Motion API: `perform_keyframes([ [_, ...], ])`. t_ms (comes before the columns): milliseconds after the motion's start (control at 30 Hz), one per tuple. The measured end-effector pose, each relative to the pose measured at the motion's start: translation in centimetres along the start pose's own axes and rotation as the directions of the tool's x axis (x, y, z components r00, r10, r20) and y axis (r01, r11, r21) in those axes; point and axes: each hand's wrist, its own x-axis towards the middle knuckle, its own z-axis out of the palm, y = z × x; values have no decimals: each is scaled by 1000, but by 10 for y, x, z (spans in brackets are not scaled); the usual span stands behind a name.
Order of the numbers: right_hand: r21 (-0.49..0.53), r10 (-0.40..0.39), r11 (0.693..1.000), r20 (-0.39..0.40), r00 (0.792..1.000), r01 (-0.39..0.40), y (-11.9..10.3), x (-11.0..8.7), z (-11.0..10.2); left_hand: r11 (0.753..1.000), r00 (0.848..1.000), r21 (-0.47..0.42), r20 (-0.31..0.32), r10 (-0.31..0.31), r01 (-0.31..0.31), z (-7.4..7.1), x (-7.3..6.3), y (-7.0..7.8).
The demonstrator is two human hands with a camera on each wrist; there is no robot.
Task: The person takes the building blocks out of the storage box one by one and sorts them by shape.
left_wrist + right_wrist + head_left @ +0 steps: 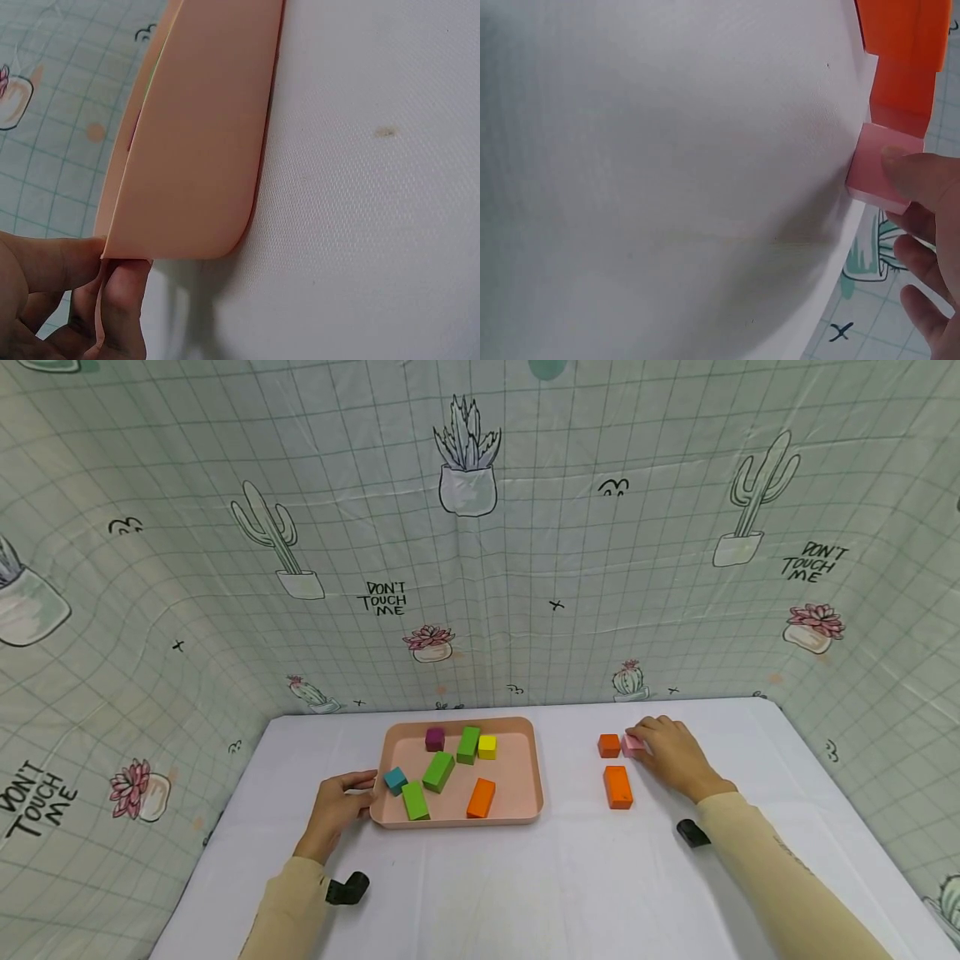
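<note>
My left hand (333, 810) pinches the left rim of a peach-coloured tray (517, 777) between thumb and fingers. In the left wrist view, the thumb lies over the rim of the tray (187, 150) with a finger below it. On the right, my right hand (678, 764) holds a pink cube (632, 746) by thumb and fingertips. The right wrist view has the thumb on one face of the pink cube (874, 165). Beside that cube is an orange cube (609, 746). An orange block (618, 787) lies nearer to me.
Inside the tray lie several green blocks (438, 772), a blue cube (395, 780), a purple cube (435, 739), a yellow cube (487, 747) and an orange block (481, 798). A white cloth covers the table (495, 893). Behind it hangs a cactus-print curtain (525, 552).
</note>
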Motion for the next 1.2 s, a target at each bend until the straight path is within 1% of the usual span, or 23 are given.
perform_keyframes([
  [100, 8, -1, 1000, -14, 1000, 1, -1, 0, -3, 1000, 1000, -1, -1, -3, 3, 0, 0, 0],
  [200, 21, -17, 1000, -45, 999, 18, -5, 2, -9, 1000, 1000, -2, -1, 0, 0, 0, 0, 0],
  [433, 33, -62, 997, -98, 993, 65, -30, 12, -24, 1000, 1000, 1, -5, 7, -7, -1, -2, -1],
  [600, 38, -138, 989, -159, 978, 146, -52, 21, -25, 1000, 1000, 1, -8, 15, -15, 0, -2, 0],
  [733, 26, -205, 977, -185, 961, 213, -71, 28, -24, 1000, 1000, 3, -13, 14, -14, 1, -2, 0],
  [833, 21, -248, 966, -182, 952, 256, -85, 35, -22, 1000, 1000, 4, -15, 15, -15, 1, -2, 0],
  [900, 17, -270, 961, -165, 949, 277, -93, 39, -20, 1000, 1000, 4, -16, 16, -16, 1, -2, 0],
  [1067, -7, -303, 953, -116, 946, 304, -109, 49, -16, 1000, 1000, 4, -17, 14, -14, 1, -2, 0],
  [1200, -35, -332, 943, -115, 936, 331, -118, 55, -12, 1000, 1000, 7, -20, 17, -17, 1, -2, 0],
])
